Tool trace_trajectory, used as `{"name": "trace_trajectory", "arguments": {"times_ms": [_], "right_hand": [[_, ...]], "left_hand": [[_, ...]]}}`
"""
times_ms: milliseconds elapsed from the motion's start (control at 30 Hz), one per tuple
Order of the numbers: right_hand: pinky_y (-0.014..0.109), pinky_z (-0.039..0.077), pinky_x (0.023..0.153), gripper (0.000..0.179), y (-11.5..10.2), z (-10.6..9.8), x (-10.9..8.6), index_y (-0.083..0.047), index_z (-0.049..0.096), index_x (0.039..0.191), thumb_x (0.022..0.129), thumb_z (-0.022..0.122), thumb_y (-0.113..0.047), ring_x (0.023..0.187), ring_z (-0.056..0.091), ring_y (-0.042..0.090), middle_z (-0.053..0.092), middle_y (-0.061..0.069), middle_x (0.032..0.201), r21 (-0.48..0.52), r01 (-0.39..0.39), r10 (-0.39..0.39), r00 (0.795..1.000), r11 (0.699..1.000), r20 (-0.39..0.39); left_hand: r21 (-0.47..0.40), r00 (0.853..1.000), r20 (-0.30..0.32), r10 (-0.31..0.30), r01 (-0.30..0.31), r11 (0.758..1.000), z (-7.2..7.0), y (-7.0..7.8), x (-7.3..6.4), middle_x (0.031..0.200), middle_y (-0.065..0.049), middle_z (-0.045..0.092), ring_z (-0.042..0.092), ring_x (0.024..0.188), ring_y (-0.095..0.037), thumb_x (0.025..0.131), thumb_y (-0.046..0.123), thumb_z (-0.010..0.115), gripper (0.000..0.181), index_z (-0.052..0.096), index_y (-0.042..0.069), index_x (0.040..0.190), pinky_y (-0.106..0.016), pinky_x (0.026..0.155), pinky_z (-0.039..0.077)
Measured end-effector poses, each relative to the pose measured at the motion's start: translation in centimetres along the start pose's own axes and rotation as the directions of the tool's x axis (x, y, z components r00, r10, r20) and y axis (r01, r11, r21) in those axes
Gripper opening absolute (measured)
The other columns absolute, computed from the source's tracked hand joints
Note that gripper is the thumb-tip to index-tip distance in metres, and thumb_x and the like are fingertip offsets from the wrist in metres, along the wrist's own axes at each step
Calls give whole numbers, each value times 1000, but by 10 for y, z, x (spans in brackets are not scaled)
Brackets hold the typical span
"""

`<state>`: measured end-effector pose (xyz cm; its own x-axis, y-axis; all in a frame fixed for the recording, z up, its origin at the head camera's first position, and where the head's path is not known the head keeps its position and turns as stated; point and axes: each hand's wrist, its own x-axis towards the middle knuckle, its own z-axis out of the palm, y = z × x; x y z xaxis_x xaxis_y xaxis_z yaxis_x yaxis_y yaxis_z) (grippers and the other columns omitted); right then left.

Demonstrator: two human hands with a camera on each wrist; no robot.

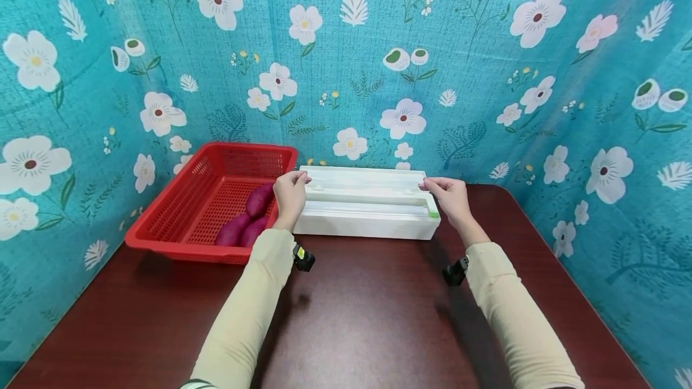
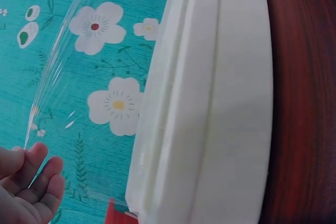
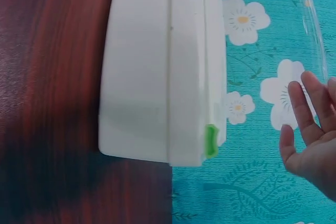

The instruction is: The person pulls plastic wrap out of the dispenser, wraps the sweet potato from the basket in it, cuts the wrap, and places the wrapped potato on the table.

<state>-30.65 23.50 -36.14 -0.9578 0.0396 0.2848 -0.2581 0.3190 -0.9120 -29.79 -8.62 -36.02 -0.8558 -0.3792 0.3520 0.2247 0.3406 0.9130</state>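
A long white cling film dispenser with a green slider at its right end sits at the back of the table. Clear cling film stretches above it between the two hands. My left hand pinches one corner of the film between thumb and fingertips, over the dispenser's left end. At the opposite end my right hand pinches the other corner with thumb and index finger, its remaining fingers loosely extended. In the right wrist view the film's edge runs to those fingertips, with the thumb mostly out of frame.
A red plastic basket with several purple sweet potatoes stands left of the dispenser, close by the left hand. The dark wooden table extends in front. A blue flowered cloth hangs behind and along both sides.
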Motion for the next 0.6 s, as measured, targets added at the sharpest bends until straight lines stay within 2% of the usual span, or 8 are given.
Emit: {"name": "trace_trajectory", "arguments": {"times_ms": [167,233,467,600], "right_hand": [[24,48,72,34,-9,-3,3,9,62,105,88,56,-21,80,60,6,64,19,94,-13,-3,4,1000,1000,14],[22,48,70,35,-13,-4,4,9,61,106,88,57,-21,79,61,5,64,19,95,-10,-3,3,1000,1000,21],[36,44,84,37,-22,-8,8,9,60,107,88,56,-22,81,60,3,66,13,94,14,27,-28,999,1000,31],[37,42,85,37,-26,-11,9,10,59,109,89,56,-21,84,61,5,67,7,91,53,35,-37,998,998,42]], "left_hand": [[2,1000,6,5,-5,1000,-2,7,4,88,-13,66,60,87,-23,89,10,55,19,68,-1,96,-33,80,46],[7,1000,4,13,-13,1000,-2,10,6,88,-13,67,61,86,-22,89,10,55,19,68,-1,96,-33,79,46],[27,998,3,58,-58,998,-4,18,12,86,-14,67,62,84,-23,88,9,55,19,68,-3,96,-33,77,46],[31,997,8,73,-73,997,-5,24,15,87,-14,67,62,85,-22,88,8,55,18,68,-3,96,-33,77,47]]}}
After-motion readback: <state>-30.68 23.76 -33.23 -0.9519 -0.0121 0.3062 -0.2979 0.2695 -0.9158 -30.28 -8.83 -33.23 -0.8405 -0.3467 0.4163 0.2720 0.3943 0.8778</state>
